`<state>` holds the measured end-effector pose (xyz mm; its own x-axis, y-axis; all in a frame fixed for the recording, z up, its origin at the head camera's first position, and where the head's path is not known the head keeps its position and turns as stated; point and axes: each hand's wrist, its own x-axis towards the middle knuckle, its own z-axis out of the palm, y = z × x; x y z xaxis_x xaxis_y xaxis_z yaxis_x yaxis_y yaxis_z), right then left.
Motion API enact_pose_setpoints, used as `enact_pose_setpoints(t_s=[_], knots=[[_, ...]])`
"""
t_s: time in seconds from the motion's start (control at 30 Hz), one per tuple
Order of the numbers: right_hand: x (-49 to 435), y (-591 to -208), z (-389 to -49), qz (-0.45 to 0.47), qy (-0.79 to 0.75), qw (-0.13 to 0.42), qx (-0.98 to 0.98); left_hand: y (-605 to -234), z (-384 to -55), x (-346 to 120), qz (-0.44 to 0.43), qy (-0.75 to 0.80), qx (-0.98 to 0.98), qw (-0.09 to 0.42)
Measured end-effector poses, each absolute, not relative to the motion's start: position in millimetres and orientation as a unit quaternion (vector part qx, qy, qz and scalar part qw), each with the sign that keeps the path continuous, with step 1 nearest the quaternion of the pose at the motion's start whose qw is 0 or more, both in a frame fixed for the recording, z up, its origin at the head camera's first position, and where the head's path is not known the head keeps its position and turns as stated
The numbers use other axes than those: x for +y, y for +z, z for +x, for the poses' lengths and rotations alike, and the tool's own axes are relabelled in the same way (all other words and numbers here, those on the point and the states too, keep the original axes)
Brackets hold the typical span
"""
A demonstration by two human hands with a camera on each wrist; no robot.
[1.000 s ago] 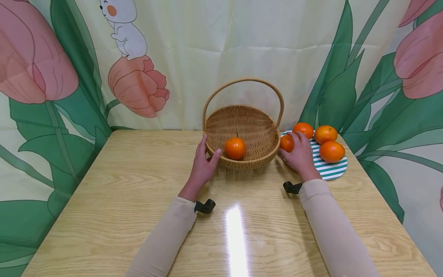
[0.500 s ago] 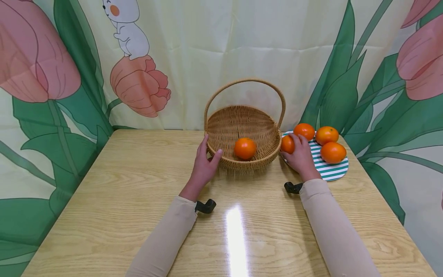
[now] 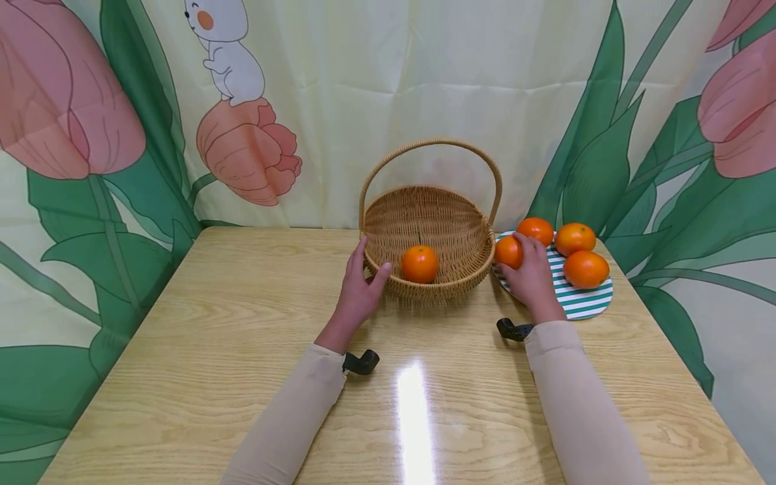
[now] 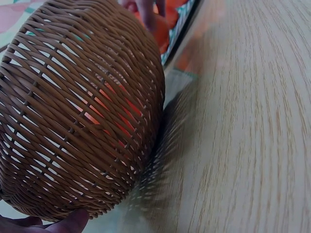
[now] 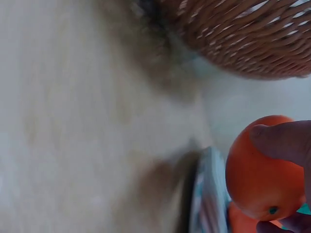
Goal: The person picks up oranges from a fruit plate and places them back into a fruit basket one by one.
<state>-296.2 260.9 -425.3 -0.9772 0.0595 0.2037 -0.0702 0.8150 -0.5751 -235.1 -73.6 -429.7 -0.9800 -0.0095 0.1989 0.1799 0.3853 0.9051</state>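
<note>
My left hand (image 3: 359, 291) grips the near left rim of a wicker basket (image 3: 442, 291), thumb at the front and fingers at the side. In the left wrist view its thumb (image 4: 73, 222) lies against the basket's weave (image 4: 73, 111). One orange (image 3: 419, 264) sits inside near the front rim. Just right of the basket, my right hand (image 3: 535, 279) pinches another orange (image 3: 508, 251) over a striped plate (image 3: 582, 303). The right wrist view shows that orange (image 5: 262, 170) between thumb and fingers, close over the plate's edge (image 5: 209, 194).
Three more oranges rest on the plate, one at the back left (image 3: 536, 230), one at the back right (image 3: 575, 239) and one at the right (image 3: 586, 269). The basket's tall handle (image 3: 445, 142) arches upward. A tulip-patterned curtain (image 3: 339, 135) hangs behind the wooden table (image 3: 242, 323).
The orange inside the basket has rolled right and then back left. Both hands have kept nearly the same places; the whole head view has shifted slightly.
</note>
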Motion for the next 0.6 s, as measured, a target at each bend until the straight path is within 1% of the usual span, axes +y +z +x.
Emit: enact_pose_setpoints(t_s=[0.2, 0.4, 0.6], knots=[[258, -409, -288, -0.008, 0.336, 0.151, -0.930, -430, -236, -73, -0.056, -0.553, -0.826, 0.093], [254, -395, -276, -0.018, 0.345, 0.172, -0.922, -429, -236, -73, -0.061, -0.556, -0.823, 0.095], [250, -387, -266, 0.004, 0.356, 0.200, -0.913, -430, -236, -73, -0.057, -0.551, -0.828, 0.093]])
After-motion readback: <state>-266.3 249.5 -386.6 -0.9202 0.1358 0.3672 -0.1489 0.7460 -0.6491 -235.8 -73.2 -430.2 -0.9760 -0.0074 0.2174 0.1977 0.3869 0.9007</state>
